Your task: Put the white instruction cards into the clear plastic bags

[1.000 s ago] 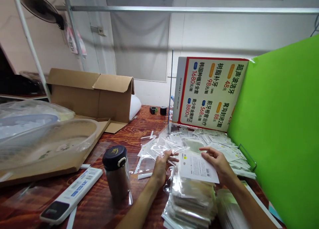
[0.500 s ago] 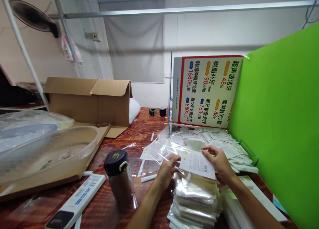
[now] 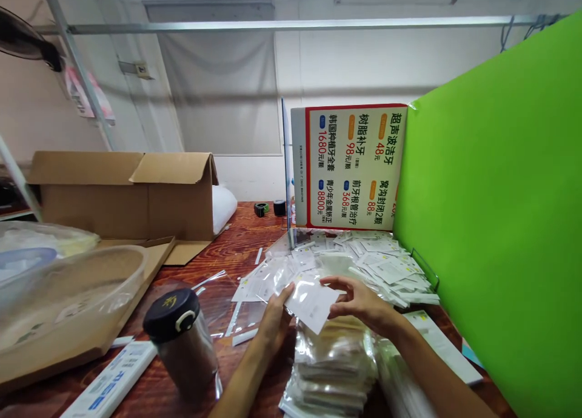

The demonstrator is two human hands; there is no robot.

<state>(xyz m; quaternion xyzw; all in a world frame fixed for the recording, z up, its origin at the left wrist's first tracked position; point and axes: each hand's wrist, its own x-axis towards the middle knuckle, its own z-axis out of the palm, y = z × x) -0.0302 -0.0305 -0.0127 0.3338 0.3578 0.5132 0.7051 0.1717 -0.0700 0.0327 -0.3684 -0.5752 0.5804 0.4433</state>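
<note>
A white printed card (image 3: 313, 306) is held tilted between my two hands, with shiny clear film over its upper left part. Whether the card lies inside a bag or under one, I cannot tell. My left hand (image 3: 274, 318) pinches its left edge between thumb and fingers. At the right edge, my right hand (image 3: 361, 306) has its curled fingers and thumb closed on the card. Just below my hands rises a tall stack of clear plastic packets (image 3: 330, 366). Behind the card spreads a heap of white cards (image 3: 386, 266), some under clear film.
A dark-lidded tumbler (image 3: 179, 339) stands left of my left arm, with a long white box (image 3: 111, 381) beside it. Farther left are a translucent basin (image 3: 131, 278) and a cardboard box (image 3: 177, 205). A green panel (image 3: 495, 212) borders the right side.
The card has turned and tilted, and its printed face shows less clearly. My right hand's fingers have curled in at its right edge. The camera view has swung to the right.
</note>
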